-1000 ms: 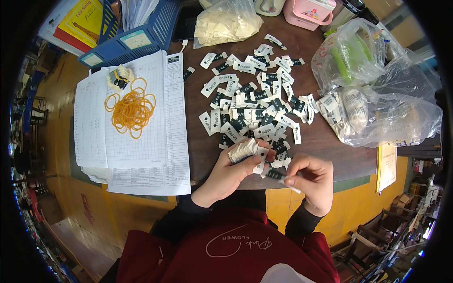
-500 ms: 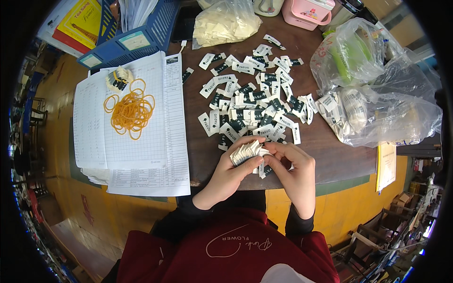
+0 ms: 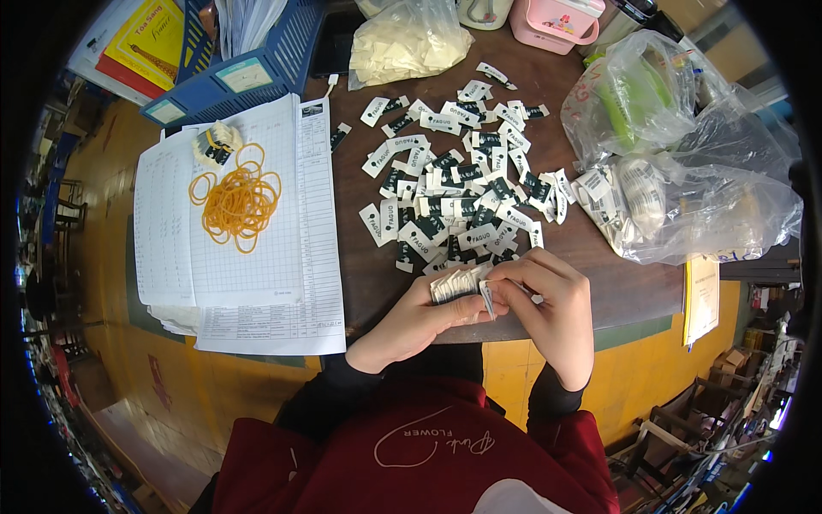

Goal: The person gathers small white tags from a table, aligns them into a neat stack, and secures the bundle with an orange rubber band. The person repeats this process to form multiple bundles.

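My left hand point(image 3: 409, 321) is wrapped round a stack of small folded fabric labels point(image 3: 455, 284), its thumb pressed along the near side. At the stack's right end, my right hand point(image 3: 548, 304) pinches a white label point(image 3: 487, 298) between thumb and fingertips. Just beyond both hands lies a loose pile of white and black labels point(image 3: 462, 188), spread over the dark table. On an open notebook to the left are a heap of orange rubber bands point(image 3: 240, 204) and a banded bundle of labels point(image 3: 217, 146).
The gridded notebook point(image 3: 257, 274) covers the table's left part. Behind it stands a blue file tray point(image 3: 248, 77) with papers. A clear bag of pale labels point(image 3: 409, 43) and a pink box point(image 3: 556, 24) sit at the back. Plastic bags point(image 3: 711, 206) crowd the right side.
My right hand has shifted a little to the right and now pinches a label at the stack's end. The stack in my left hand has turned and moved slightly nearer to me.
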`<state>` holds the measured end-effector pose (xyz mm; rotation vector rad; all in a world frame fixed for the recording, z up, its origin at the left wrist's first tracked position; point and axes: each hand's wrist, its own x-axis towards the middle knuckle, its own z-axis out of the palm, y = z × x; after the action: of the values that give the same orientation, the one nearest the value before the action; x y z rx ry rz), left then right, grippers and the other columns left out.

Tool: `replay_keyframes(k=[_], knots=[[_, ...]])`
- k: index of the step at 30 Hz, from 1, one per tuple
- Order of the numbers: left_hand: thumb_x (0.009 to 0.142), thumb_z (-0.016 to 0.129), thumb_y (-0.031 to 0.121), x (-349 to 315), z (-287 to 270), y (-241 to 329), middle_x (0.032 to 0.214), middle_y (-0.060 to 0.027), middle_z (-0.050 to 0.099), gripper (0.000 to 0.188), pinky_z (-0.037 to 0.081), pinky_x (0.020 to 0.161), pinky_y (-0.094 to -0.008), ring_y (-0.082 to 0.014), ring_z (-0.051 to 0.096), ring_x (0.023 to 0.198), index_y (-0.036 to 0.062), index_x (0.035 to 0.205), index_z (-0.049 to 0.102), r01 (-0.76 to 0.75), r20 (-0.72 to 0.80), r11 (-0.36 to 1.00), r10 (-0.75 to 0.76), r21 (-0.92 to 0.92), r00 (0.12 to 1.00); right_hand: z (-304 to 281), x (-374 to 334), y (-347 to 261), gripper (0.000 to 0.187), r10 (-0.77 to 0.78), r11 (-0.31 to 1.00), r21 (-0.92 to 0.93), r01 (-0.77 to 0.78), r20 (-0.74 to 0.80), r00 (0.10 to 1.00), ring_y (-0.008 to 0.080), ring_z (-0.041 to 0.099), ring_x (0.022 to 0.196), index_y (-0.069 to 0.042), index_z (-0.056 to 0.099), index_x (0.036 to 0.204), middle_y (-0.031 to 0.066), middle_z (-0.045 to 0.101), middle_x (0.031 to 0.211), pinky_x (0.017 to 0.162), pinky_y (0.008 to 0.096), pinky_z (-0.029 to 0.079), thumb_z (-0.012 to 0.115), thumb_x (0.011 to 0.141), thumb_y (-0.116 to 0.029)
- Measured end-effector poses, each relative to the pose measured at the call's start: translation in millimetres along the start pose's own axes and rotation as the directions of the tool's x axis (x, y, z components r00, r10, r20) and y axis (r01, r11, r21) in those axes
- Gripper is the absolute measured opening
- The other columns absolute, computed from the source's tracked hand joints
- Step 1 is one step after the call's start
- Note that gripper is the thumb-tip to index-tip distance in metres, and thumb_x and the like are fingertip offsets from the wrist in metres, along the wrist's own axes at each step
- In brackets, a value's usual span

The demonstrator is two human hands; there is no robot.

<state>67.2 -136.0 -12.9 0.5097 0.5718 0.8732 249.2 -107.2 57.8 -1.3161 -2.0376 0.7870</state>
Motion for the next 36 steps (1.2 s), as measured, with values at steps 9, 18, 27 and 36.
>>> replay_keyframes(k=[9,18,27,36], knots=[[0.098,0.063,0.012,-1.6,-2.8,-2.3,0.116,-0.0097,0.062,0.04,0.055,0.097,-0.0407,-0.0211,0.064,0.109,0.0011,0.134,0.049,-0.011,-0.033,0.998,0.009,-0.058,0.999,6.7,3.0,-5.4,0.013,0.066,0.997,0.038,-0.065,-0.027,0.997,0.0134,0.058,0.063,0.0,0.071,0.091,0.0071,0.062,0.075,0.057,0.0258,0.044,0.071,0.079,0.004],[0.1,0.057,0.013,1.0,-4.6,0.8,0.122,-0.0123,0.062,0.036,0.052,0.1,-0.0405,-0.0216,0.061,0.116,-0.0018,0.132,0.052,-0.026,-0.047,0.997,0.023,-0.066,0.999,-2.6,-7.3,4.8,0.01,0.225,0.848,0.515,-0.121,-0.145,0.964,0.0105,0.059,0.083,0.002,0.069,0.087,0.006,0.066,0.089,0.071,0.024,0.047,0.073,0.08,0.008],[0.1,0.058,0.015,-3.9,-7.3,-5.3,0.125,-0.0139,0.062,0.038,0.05,0.103,-0.0395,-0.0234,0.06,0.12,-0.0002,0.135,0.051,-0.051,-0.075,0.984,0.039,-0.169,0.996,59.0,-14.4,8.2,0.005,0.289,0.705,0.698,-0.125,-0.121,0.95,0.0147,0.054,0.101,-0.002,0.068,0.09,0.0082,0.053,0.118,0.089,0.0279,0.043,0.071,0.086,0.0],[0.099,0.061,0.015,-3.9,-5.4,-2.8,0.13,-0.0085,0.06,0.04,0.05,0.103,-0.0379,-0.0195,0.059,0.12,0.003,0.136,0.051,-0.036,-0.064,0.99,0.027,-0.137,0.998,52.8,-6.6,1.0,0.024,0.145,0.921,0.387,-0.036,-0.256,0.956,0.0236,0.057,0.108,-0.003,0.067,0.106,0.0124,0.058,0.124,0.095,0.0344,0.044,0.072,0.083,-0.002]])
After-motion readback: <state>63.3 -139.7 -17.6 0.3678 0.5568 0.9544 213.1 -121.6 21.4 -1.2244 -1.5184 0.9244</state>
